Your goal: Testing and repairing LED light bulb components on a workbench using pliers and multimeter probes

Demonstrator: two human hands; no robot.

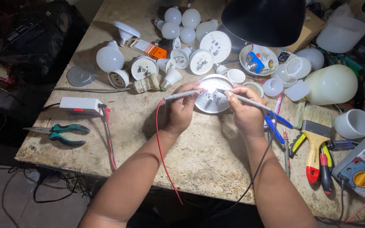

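1. The left hand [181, 110] has its fingers clenched around a grey test probe [182, 95] with a red lead [162, 143]; the probe's tip rests on the round LED board [212, 95].
2. That LED board is a white disc with small components on its face. It lies flat on the worn wooden workbench [199, 156], between the two hands at the bench's middle.
3. The right hand [245, 112] grips a second grey probe [250, 101] with a black lead [260, 164]; its tip touches the same board.
4. Behind the right hand, a white bowl-shaped bulb shell [258, 59] holds a blue part and a metal screw base.
5. Further right, an empty white plastic cup [353, 123] lies on its side, beside a yellow-dialled multimeter [364, 169].
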